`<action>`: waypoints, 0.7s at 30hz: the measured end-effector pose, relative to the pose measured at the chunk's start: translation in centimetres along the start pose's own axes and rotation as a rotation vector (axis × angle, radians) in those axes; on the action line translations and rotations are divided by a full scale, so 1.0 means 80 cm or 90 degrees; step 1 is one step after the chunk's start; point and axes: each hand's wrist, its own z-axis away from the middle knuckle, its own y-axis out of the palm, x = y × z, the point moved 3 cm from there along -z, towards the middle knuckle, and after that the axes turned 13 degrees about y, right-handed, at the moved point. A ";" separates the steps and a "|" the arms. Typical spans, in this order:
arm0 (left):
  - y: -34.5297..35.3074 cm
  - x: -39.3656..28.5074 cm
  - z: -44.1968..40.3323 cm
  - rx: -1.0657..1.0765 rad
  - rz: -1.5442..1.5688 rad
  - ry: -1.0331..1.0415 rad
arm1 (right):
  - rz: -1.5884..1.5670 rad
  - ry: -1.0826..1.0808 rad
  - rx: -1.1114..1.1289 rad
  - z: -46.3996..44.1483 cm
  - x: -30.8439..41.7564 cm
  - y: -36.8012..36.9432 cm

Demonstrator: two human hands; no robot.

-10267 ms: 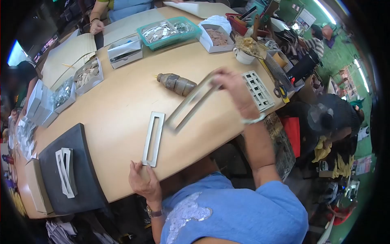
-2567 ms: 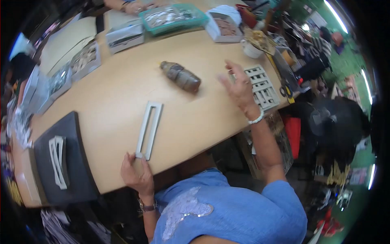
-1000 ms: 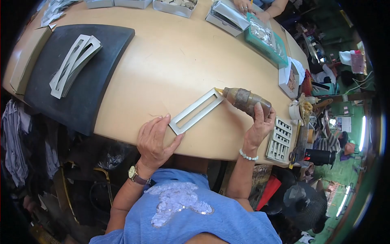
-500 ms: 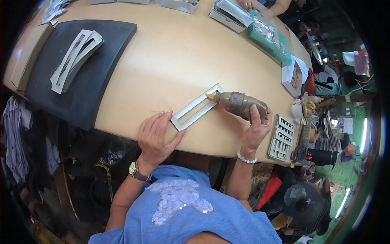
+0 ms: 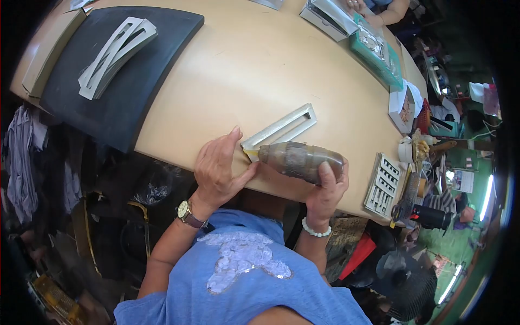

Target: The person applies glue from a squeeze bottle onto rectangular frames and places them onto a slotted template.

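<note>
A pale rectangular frame [image 5: 279,125] with a long slot lies aslant on the table before me. My right hand [image 5: 327,187] is wrapped round a brownish squeeze bottle [image 5: 300,161], tipped nearly level. The bottle's yellow nozzle [image 5: 250,153] is over the near-left end of the frame, and its body hides part of the near side. At that same end is my left hand [image 5: 221,169], thumb and forefinger spread either side of the corner. I cannot tell whether they touch it. A stack of similar frames [image 5: 116,59] lies fanned on a black board [image 5: 157,70] at the left.
Small slotted pieces [image 5: 383,184] lie stacked at the table's right edge. Farther back are a green basket [image 5: 379,62], a white box [image 5: 400,111] and an open box [image 5: 327,21]. Another person's hand [image 5: 374,20] is at the far side. A cardboard strip [image 5: 51,54] borders the board.
The bottle's nozzle has moved from the frame's far end to its near-left end, my right hand moving left and nearer. The view has shifted slightly. Wet-looking streaks now show along the frame.
</note>
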 end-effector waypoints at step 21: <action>0.000 -0.001 -0.003 0.013 0.001 -0.005 | -0.029 -0.128 -0.211 -0.062 0.022 -0.090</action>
